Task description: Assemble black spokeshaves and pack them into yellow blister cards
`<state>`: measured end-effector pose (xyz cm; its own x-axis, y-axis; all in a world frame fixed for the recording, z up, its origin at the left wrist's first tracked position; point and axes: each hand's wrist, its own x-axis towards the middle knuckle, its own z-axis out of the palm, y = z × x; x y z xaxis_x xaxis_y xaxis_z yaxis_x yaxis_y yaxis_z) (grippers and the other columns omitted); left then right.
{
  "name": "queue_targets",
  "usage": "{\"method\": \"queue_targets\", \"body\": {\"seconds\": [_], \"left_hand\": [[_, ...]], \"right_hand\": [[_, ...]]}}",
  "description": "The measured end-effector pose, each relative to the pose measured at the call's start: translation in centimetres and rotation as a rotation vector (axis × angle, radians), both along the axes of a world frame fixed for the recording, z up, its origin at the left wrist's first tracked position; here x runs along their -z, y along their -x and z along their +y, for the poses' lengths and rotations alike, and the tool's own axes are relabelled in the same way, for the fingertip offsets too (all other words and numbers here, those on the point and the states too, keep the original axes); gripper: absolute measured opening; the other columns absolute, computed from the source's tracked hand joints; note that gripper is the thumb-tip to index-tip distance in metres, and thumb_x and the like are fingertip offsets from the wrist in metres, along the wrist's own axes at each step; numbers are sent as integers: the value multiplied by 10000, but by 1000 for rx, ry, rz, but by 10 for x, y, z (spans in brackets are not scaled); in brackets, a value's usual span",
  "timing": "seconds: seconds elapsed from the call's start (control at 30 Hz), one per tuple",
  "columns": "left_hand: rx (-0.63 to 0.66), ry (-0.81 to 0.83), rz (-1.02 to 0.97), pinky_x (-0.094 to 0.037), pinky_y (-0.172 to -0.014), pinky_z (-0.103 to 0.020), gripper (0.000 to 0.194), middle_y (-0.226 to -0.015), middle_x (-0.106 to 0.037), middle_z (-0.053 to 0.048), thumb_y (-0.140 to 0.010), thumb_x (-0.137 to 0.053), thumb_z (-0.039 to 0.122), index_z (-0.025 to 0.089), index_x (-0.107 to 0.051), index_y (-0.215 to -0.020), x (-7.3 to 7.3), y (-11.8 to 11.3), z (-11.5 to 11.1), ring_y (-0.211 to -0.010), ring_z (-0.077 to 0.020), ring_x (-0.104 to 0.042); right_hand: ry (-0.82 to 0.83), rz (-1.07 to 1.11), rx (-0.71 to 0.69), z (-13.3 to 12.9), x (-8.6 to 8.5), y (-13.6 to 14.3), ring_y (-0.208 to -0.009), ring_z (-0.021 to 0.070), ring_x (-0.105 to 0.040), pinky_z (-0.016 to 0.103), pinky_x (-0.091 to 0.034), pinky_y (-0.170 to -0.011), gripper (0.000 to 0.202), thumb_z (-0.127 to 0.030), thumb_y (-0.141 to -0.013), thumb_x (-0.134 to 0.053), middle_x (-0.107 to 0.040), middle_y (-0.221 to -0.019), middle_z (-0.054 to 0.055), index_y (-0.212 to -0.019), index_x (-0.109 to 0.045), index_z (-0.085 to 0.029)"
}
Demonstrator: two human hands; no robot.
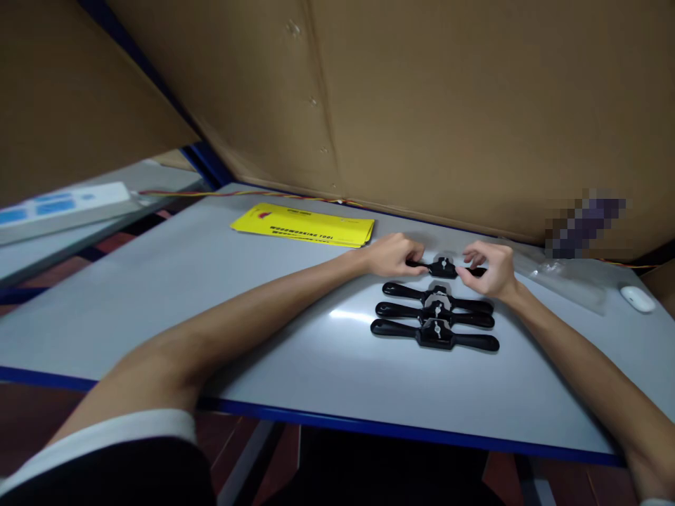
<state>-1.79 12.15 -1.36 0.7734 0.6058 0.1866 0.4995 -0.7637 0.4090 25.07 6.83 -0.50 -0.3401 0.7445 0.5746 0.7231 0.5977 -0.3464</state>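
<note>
Left hand [393, 254]: thumb and fingers pinching the left handle of the farthest black two-handled tool [444, 267]; knuckles up, wrist low over the tabletop

Right hand [491, 269]: at the same tool's right handle, thumb tip against it close to the middle body, forefinger arched above and apart from the thumb; cannot tell whether the other fingers grip

Farthest tool lies crosswise between the hands, far side of the grey table [295, 379]; small pale metal fitting at its centre

Just on the near side, three similar tools in a stacked-looking row, handles roughly parallel: far one [403, 290], middle one [390, 309], near one [436, 337]; their middle parts sit close together, contact between them hard to tell

Beyond the left wrist, yellow printed cards [306, 221], overlapping, lettered "WOODWORKING TOOL"

Right of the right hand, a clear plastic sheet or bag [569, 284]; past it a small white rounded case [638, 299]; behind the plastic, a dark pixelated object [583, 228], unreadable

Red-and-yellow wire [237, 192] along the table's back edge, brown board [422, 105] rising behind

Far left, white power strip [108, 200] with blue sockets, on a neighbouring surface [95, 256]
</note>
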Motion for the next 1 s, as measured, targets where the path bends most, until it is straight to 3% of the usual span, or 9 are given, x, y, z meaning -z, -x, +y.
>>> {"method": "queue_targets", "body": {"seconds": [0.13,0.33,0.47,0.6,0.73,0.83,0.9,1.0], "left_hand": [[-45,-4,-7,-260,-630,-311,378,-664,-541,8,-886,-593,554,205,-542,-752,4,-2,0,-596,-131,-394],[-109,-25,-24,-245,-629,-310,397,-684,-559,3,-892,-592,574,200,-561,-763,10,-3,0,-613,-135,-393],[-116,-25,-29,-250,-624,-308,395,-673,-562,6,-892,-610,568,201,-561,-753,12,-2,0,-607,-136,-394],[-79,-21,-45,-268,-630,-303,409,-684,-575,3,-933,-578,578,205,-556,-768,10,0,-1,-613,-141,-422],[-65,-71,-38,-273,-636,-313,425,-710,-588,-26,-1042,-399,518,211,-546,-788,8,1,-4,-631,-166,-461],[-77,-116,6,-275,-636,-328,408,-675,-560,-35,-1046,-346,432,216,-532,-754,7,1,-5,-613,-183,-450],[-83,-121,24,-307,-648,-330,329,-701,-594,-39,-1017,-367,363,209,-597,-840,6,1,-6,-623,-195,-484],[-116,-121,31,-383,-704,-334,356,-812,-686,-45,-981,-394,300,182,-644,-1206,6,2,-7,-702,-226,-584]], "right_hand": [[168,-273,59,9,-10,18,-635,194,-593,333,-361,-634,319,-398,-940,-572,-704,-687,60,-676,-610,-225],[306,-390,63,11,-13,31,-619,186,-489,347,-251,-633,347,-338,-979,-562,-646,-664,64,-653,-588,-223],[299,-322,3,11,-7,26,-605,177,-443,344,-254,-635,370,-325,-981,-524,-593,-629,43,-623,-488,-239],[217,-171,-217,14,-6,16,-593,170,-419,341,-308,-654,372,-351,-980,-432,-487,-600,14,-631,-335,-267],[126,-54,-346,14,-3,7,-581,171,-426,337,-327,-628,294,-413,-935,-465,-467,-621,-1,-685,-401,-270],[88,-39,-289,14,1,8,-583,169,-431,332,-326,-625,244,-421,-849,-555,-477,-630,-6,-707,-434,-264],[125,-66,-195,14,3,13,-586,165,-421,333,-318,-637,262,-405,-857,-549,-476,-620,-6,-687,-409,-263],[237,-132,-121,14,3,20,-599,158,-405,333,-298,-648,303,-404,-907,-512,-491,-616,-4,-672,-391,-257]]}}
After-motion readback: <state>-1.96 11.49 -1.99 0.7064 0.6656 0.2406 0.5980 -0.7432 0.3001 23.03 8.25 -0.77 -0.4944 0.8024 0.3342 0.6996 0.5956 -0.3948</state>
